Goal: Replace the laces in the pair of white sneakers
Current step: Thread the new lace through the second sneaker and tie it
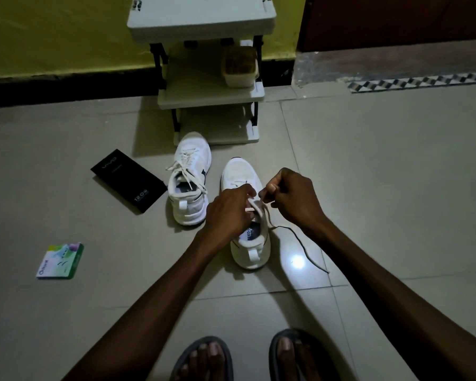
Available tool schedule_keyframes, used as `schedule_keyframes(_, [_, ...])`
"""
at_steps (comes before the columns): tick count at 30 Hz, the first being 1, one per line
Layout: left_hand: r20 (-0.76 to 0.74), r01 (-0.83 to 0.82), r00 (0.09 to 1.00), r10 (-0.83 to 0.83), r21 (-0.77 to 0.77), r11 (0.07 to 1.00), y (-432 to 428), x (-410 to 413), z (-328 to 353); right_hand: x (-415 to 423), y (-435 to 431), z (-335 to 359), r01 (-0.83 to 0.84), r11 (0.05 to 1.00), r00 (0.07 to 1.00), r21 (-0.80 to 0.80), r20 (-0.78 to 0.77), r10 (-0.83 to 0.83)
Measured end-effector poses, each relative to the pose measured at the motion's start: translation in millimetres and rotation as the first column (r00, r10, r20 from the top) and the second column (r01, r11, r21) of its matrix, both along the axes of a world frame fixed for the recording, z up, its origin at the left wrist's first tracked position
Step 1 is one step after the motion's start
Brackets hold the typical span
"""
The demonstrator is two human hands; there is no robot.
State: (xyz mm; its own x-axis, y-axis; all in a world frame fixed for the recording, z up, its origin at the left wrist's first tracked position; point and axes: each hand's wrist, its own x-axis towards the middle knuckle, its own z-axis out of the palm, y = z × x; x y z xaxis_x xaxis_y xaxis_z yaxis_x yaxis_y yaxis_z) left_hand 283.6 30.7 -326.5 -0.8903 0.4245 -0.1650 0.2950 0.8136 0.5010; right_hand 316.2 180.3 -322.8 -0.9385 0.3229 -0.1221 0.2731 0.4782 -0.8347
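Now my L hand [228,213] & R hand [294,196] each pinch the lace [259,206] just over the shoe [252,254], its toe pointing away from me.

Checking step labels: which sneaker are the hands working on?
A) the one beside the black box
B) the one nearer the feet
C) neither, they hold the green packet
B: the left hand and right hand pinch the lace over the near sneaker; the far sneaker by the black box lies untouched.
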Motion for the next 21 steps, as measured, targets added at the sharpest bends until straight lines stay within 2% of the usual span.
schedule_keyframes(3, [0.000,-0.001,1.000,0.001,0.000,1.000,0,-1,1,2,-3,12,-0.011,0.998,0.999,-0.055,-0.047,0.009])
schedule_keyframes(6, [-0.020,-0.004,1.000,0.003,-0.038,0.999,0,-1,4,6,-5,35,0.001,0.969,0.996,-0.246,-0.084,-0.023])
schedule_keyframes(10, [-0.040,0.007,0.999,-0.010,-0.054,0.999,-1,1,6,5,-2,86,-0.075,0.802,0.971,-0.593,-0.226,-0.077])
schedule_keyframes(12, [-0.046,0.016,0.999,-0.019,-0.066,0.998,-1,2,5,3,1,107,-0.107,0.737,0.954,-0.667,-0.277,-0.113])
schedule_keyframes(13, [-0.054,0.016,0.998,-0.020,-0.063,0.998,-2,3,5,2,2,113,-0.104,0.745,0.955,-0.659,-0.274,-0.109])
schedule_keyframes(14, [-0.069,0.013,0.997,-0.017,-0.051,0.999,-2,3,5,0,2,112,-0.089,0.791,0.965,-0.606,-0.248,-0.081])
schedule_keyframes(15, [-0.100,0.017,0.995,-0.020,-0.036,0.999,-3,2,5,-2,2,108,-0.073,0.876,0.981,-0.477,-0.195,-0.024])
schedule_keyframes(16, [-0.146,0.035,0.988,-0.039,-0.029,0.999,-4,1,5,-4,2,98,-0.081,0.966,0.993,-0.245,-0.105,0.057])
schedule_keyframes(17, [-0.203,0.064,0.977,-0.070,-0.038,0.997,-5,-2,6,-5,3,83,-0.134,0.990,0.991,0.039,0.034,0.133])
schedule_keyframes(18, [-0.260,0.091,0.960,-0.102,-0.052,0.994,-5,-4,8,-5,4,66,-0.230,0.931,0.962,0.285,0.209,0.174])
schedule_keyframes(19, [-0.305,0.112,0.944,-0.127,-0.069,0.991,-6,-7,9,-3,3,51,-0.337,0.842,0.910,0.421,0.376,0.176])
schedule_keyframes(20, [-0.342,0.126,0.928,-0.145,-0.079,0.989,-7,-9,11,0,1,37,-0.428,0.785,0.850,0.448,0.495,0.180])
schedule_keyframes(21, [-0.363,0.137,0.919,-0.154,-0.073,0.988,-9,-11,10,3,0,25,-0.486,0.769,0.804,0.415,0.556,0.209])
